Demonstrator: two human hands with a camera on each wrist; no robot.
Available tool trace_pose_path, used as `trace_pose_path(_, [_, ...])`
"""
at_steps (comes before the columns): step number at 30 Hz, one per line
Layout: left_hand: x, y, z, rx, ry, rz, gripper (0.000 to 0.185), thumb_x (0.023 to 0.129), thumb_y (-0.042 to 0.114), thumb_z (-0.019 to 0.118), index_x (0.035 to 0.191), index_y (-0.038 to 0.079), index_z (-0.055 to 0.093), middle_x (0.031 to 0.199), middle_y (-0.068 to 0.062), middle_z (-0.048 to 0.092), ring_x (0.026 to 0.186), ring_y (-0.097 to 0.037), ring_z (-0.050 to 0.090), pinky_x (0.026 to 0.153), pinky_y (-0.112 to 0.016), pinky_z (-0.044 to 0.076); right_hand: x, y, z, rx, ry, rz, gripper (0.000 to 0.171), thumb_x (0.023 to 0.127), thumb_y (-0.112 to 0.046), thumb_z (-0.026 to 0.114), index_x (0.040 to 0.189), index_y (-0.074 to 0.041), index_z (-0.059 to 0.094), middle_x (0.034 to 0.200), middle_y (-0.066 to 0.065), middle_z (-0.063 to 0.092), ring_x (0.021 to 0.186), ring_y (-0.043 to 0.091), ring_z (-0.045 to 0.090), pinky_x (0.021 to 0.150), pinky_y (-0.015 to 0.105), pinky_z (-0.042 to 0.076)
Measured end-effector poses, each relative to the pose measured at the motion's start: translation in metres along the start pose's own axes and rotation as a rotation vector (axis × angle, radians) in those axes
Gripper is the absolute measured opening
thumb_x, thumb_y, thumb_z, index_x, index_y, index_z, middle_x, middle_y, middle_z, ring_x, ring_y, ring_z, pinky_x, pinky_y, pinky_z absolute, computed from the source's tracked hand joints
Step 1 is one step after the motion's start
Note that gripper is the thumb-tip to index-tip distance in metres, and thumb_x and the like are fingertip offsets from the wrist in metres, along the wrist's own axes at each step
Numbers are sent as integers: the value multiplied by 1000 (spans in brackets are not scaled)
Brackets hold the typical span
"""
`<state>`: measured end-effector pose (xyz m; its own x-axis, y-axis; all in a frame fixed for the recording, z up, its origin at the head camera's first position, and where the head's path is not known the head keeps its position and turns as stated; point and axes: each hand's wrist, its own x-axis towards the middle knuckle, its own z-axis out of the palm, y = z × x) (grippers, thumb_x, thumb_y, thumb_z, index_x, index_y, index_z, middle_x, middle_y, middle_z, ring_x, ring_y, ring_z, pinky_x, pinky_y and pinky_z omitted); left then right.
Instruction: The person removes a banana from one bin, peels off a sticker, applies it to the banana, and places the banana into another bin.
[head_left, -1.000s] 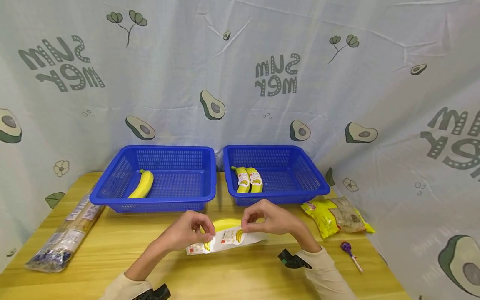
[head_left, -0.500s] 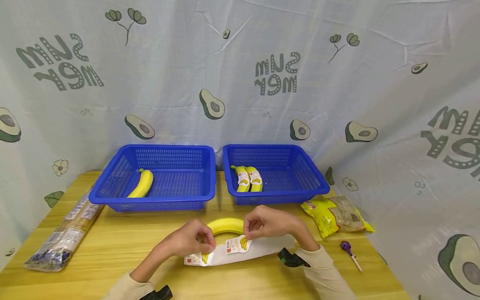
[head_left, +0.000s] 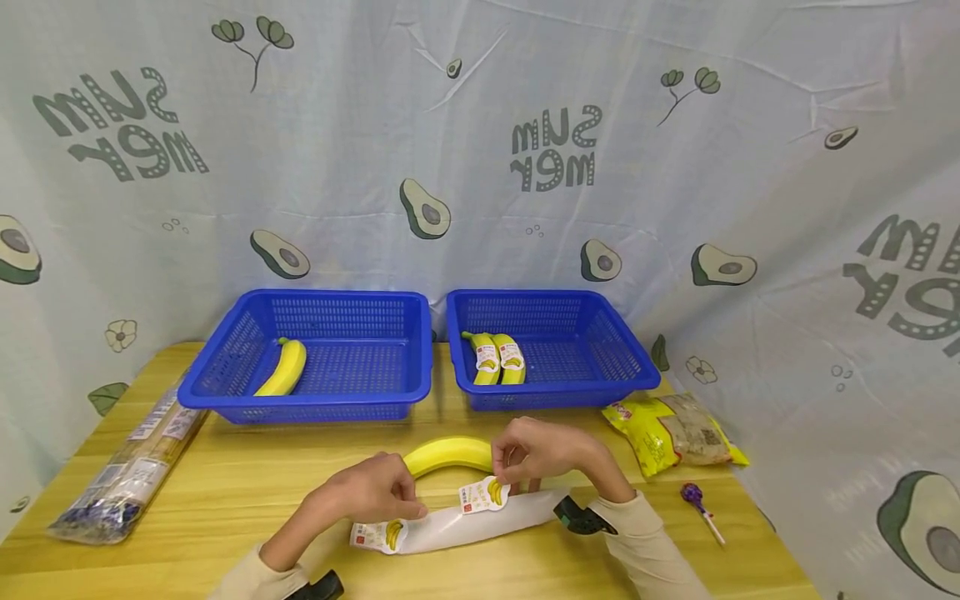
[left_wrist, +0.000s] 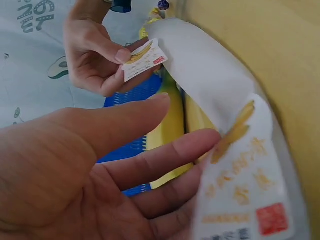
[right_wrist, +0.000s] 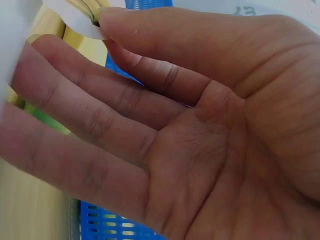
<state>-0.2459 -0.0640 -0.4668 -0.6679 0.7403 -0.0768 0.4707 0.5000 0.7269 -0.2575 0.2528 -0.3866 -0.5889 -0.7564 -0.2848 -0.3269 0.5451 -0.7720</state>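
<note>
My right hand (head_left: 542,450) pinches a white banana sticker (head_left: 476,497) between thumb and index finger; its other fingers spread below, by the backing strip, in the right wrist view. That white backing strip (head_left: 480,523) curves along the table's front. Another banana sticker (head_left: 375,536) is on its left end. Beside it is my left hand (head_left: 371,493), thumb apart from the fingers and fingertips right at the strip's edge in the left wrist view. Just behind the strip, a yellow banana (head_left: 450,452) lies crosswise on the table, its right end hidden by my right hand.
A blue basket (head_left: 315,408) at back left holds one plain banana (head_left: 285,368). The other blue basket (head_left: 562,397) holds two stickered bananas (head_left: 498,360). A long clear package (head_left: 135,475) lies at left; a yellow bag (head_left: 675,432) and a lollipop (head_left: 697,504) at right.
The strip has come down and nearer the table's front, uncovering the banana behind. My left thumb and fingers have parted from the left sticker. My right hand keeps its sticker, shifted slightly right.
</note>
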Motion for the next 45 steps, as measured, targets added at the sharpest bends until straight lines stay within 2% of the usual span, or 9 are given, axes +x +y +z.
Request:
trace_pose_path(2, [-3,2,-1,44,0,16,29,99,39,81,73,26,77,61,20,56,55,0,43,51,-22,41,0,1,-1,5,-3,-20,12,99,7,68,90,-1,70,83,8,77,77,31,80,63,42,66])
trace_pose_path(7, [-13,31,-11,53,0,-11,24,97,31,83,76,20,79,66,16,65,61,-3,54,58,-26,50,4,4,-2,-27,28,-114,11,100,7,68,91,1,70,84,15,77,76,35,79,68,43,67])
trace_pose_path(11, [-20,53,-15,59,50,-58,22,94,26,85,75,15,81,67,14,67,62,-4,54,58,-26,50,8,6,-1,-65,83,-180,10,102,1,70,92,1,70,84,18,76,72,33,78,69,40,66])
trace_pose_path(14, [-22,59,-15,106,93,-65,23,94,26,86,73,15,82,65,12,69,59,-2,52,59,-25,49,11,8,0,-81,123,-199,10,102,-1,73,91,0,72,81,18,75,67,34,75,65,34,65])
trace_pose_path(20, [-19,60,-14,85,144,-57,18,94,22,86,78,12,84,69,11,72,63,-2,57,62,-26,52,15,9,3,-71,186,-197,9,99,-2,77,90,-2,77,73,13,74,60,33,72,59,22,57])
trace_pose_path(26, [1,57,-19,-21,290,89,9,94,15,85,92,6,81,80,7,73,73,-3,64,69,-25,58,21,12,4,-31,264,-200,8,99,-2,77,91,-1,78,73,8,74,60,28,71,61,31,62])
trace_pose_path(28, [9,56,-20,-53,331,104,7,95,10,84,90,7,79,79,6,72,73,-3,63,69,-24,57,23,14,5,-8,279,-199,7,99,-2,77,92,0,77,75,8,74,62,27,71,64,34,64])
trace_pose_path(37, [21,51,-18,-88,448,17,13,94,0,79,83,7,78,74,4,68,69,-8,60,64,-23,52,29,16,9,1,374,-194,7,99,-2,77,93,0,78,81,5,76,66,22,73,67,29,64])
trace_pose_path(45, [28,45,-14,-74,547,-53,13,91,-5,79,82,5,76,73,3,67,67,-10,59,63,-23,52,37,22,15,12,454,-187,5,99,-1,76,95,2,77,75,10,72,62,19,67,58,26,59])
